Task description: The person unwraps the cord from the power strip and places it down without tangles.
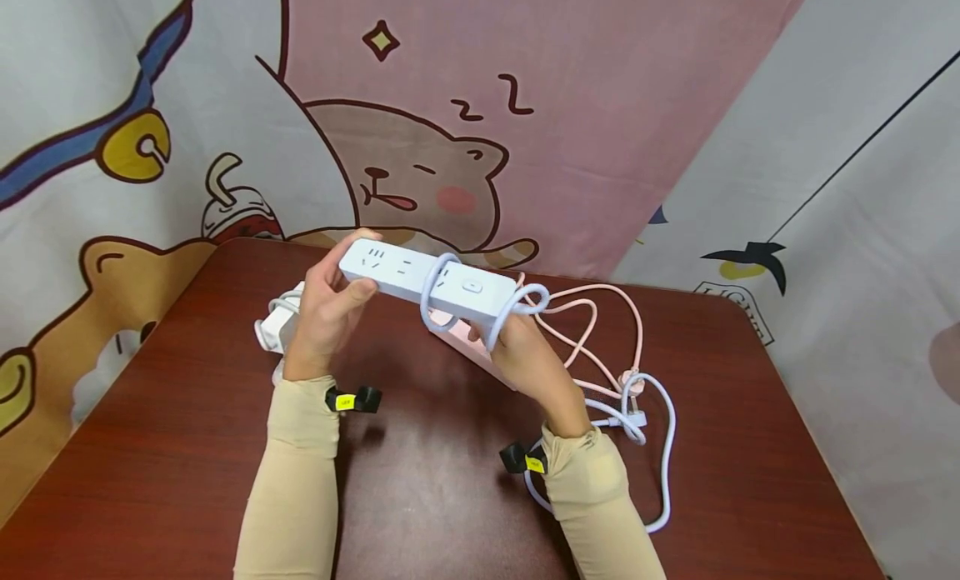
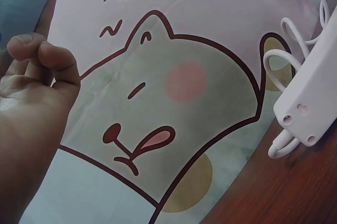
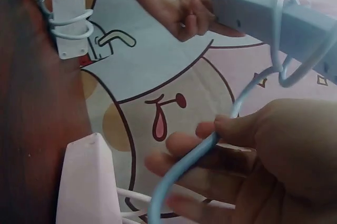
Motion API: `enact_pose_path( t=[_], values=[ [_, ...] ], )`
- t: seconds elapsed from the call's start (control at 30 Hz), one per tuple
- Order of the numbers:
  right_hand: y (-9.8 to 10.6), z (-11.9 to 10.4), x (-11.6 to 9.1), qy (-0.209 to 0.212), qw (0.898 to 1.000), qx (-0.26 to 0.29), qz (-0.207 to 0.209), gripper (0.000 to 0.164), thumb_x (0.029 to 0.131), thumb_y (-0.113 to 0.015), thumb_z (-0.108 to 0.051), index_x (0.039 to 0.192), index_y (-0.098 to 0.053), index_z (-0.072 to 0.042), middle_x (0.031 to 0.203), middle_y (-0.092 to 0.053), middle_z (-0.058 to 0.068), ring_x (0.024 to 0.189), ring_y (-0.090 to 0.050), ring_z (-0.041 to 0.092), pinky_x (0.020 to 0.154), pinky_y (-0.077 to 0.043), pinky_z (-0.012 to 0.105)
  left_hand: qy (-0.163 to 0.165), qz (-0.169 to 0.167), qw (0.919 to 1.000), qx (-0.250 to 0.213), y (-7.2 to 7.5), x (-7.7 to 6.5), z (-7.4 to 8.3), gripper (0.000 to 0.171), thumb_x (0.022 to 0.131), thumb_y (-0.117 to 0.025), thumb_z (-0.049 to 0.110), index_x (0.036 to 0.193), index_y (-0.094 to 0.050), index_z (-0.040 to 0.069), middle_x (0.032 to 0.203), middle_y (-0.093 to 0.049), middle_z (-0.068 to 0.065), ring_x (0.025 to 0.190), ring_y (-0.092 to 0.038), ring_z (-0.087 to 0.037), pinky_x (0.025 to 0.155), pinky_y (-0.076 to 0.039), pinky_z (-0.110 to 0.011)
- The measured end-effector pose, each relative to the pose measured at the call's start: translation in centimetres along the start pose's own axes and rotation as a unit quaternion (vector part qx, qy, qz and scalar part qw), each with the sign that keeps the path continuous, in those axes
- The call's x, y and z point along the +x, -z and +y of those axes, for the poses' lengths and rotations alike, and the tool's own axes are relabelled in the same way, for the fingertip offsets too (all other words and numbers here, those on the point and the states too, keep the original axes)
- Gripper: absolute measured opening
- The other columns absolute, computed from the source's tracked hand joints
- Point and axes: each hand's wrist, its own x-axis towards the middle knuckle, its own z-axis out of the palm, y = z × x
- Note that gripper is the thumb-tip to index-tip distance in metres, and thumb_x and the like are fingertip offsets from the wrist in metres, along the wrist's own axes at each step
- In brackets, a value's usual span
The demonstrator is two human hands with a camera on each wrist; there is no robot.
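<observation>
Above the table, my left hand [image 1: 318, 326] grips the left end of a light blue power strip [image 1: 386, 266], thumb on its front side. The strip's sockets and button face up. One turn of its cord [image 1: 427, 290] loops round the strip, and another loop stands at the right end. Below that end, my right hand [image 1: 528, 359] pinches the cord between thumb and fingers, as the right wrist view shows with the hand [image 3: 295, 145] near. The rest of the cord trails to the table, ending at a light blue plug [image 1: 636, 419].
A pink power strip [image 1: 480, 355] lies behind my right hand, its pink cord [image 1: 641, 322] spread to the right. Left of my left hand lies a white power strip [image 3: 70, 8] wrapped in its cord. A patterned curtain [image 1: 600, 147] hangs behind the brown table [image 1: 435, 480].
</observation>
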Motion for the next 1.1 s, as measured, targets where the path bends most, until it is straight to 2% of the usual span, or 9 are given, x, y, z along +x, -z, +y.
enact_pose_path(
  t=[0.07,0.17,0.27,0.4,0.53,0.63,0.8,0.97,1.1],
  values=[
    [-0.1,0.0,0.0,-0.016,1.0,-0.009,-0.012,0.015,0.103,-0.056,-0.008,0.096,-0.068,-0.004,0.084,-0.07,0.009,0.08,-0.064,0.02,0.078,-0.052,0.036,-0.01,0.008,0.9999,-0.01,0.1,0.0,0.0,0.057,0.09,-0.076,0.007,0.138,-0.048,-0.009,0.112,-0.068,-0.004,0.099,-0.066,-0.01,0.084,-0.056,-0.018],
    [0.2,-0.1,0.0,-0.037,0.998,-0.023,-0.041,0.024,0.106,-0.053,-0.016,0.086,-0.065,-0.007,0.077,-0.063,0.002,0.073,-0.057,0.013,0.071,-0.047,0.03,-0.023,0.022,0.9994,-0.011,0.1,0.1,0.0,0.054,0.09,-0.076,0.005,0.137,-0.051,-0.006,0.113,-0.067,-0.005,0.1,-0.066,-0.011,0.084,-0.057,-0.019],
    [0.7,-0.2,-0.1,-0.014,0.998,-0.036,-0.047,0.022,0.105,-0.055,-0.017,0.092,-0.068,-0.008,0.077,-0.058,0.0,0.074,-0.054,0.012,0.07,-0.046,0.029,-0.036,0.038,0.9986,0.005,0.2,0.3,0.1,0.055,0.09,-0.075,0.005,0.138,-0.049,-0.008,0.115,-0.066,-0.005,0.102,-0.064,-0.012,0.086,-0.057,-0.02],
    [1.6,-0.4,-0.5,0.034,0.998,-0.042,-0.024,0.02,0.103,-0.059,-0.014,0.108,-0.076,-0.008,0.094,-0.074,0.004,0.089,-0.068,0.016,0.083,-0.056,0.034,-0.052,0.069,0.9959,0.026,0.1,0.4,0.0,0.054,0.091,-0.073,0.001,0.138,-0.049,-0.009,0.116,-0.066,-0.005,0.104,-0.062,-0.013,0.087,-0.055,-0.019],
    [2.5,-0.8,-0.9,0.063,0.996,-0.058,-0.003,0.022,0.102,-0.062,-0.017,0.114,-0.077,-0.009,0.11,-0.078,0.006,0.107,-0.074,0.019,0.095,-0.057,0.038,-0.062,0.102,0.9909,0.064,0.1,0.6,-0.1,0.048,0.089,-0.075,0.0,0.134,-0.057,0.001,0.115,-0.066,-0.004,0.104,-0.062,-0.012,0.087,-0.055,-0.018],
    [3.1,-1.3,-1.2,0.086,0.994,-0.07,-0.001,0.021,0.101,-0.063,-0.02,0.111,-0.078,-0.01,0.105,-0.079,0.003,0.101,-0.075,0.018,0.091,-0.057,0.038,-0.061,0.123,0.9853,0.102,0.1,0.6,-0.2,0.048,0.087,-0.076,-0.001,0.132,-0.061,0.007,0.114,-0.066,-0.001,0.103,-0.063,-0.009,0.085,-0.055,-0.017],
    [3.9,-2.1,-1.6,0.117,0.99,-0.077,0.001,0.017,0.1,-0.065,-0.019,0.108,-0.079,-0.012,0.097,-0.079,0.0,0.088,-0.075,0.013,0.08,-0.056,0.036,-0.047,0.145,0.9775,0.146,0.2,0.6,-0.3,0.05,0.087,-0.074,-0.008,0.134,-0.059,0.002,0.112,-0.066,0.0,0.099,-0.063,-0.007,0.082,-0.055,-0.017],
    [4.9,-3.0,-2.2,0.142,0.988,-0.067,0.012,0.014,0.097,-0.068,-0.016,0.106,-0.079,-0.013,0.089,-0.077,-0.004,0.076,-0.068,0.006,0.072,-0.054,0.029,-0.039,0.146,0.9701,0.19,0.4,0.6,-0.3,0.052,0.086,-0.072,-0.011,0.136,-0.056,-0.004,0.111,-0.066,0.003,0.097,-0.063,-0.006,0.08,-0.055,-0.017],
    [5.6,-3.7,-2.5,0.173,0.982,-0.049,0.052,0.013,0.095,-0.07,-0.013,0.105,-0.078,-0.011,0.077,-0.07,-0.006,0.065,-0.055,0.003,0.062,-0.046,0.021,-0.036,0.138,0.9631,0.228,0.6,0.6,-0.4,0.053,0.087,-0.074,-0.008,0.136,-0.055,-0.005,0.11,-0.066,0.004,0.095,-0.062,-0.006,0.078,-0.054,-0.016]
  ],
)
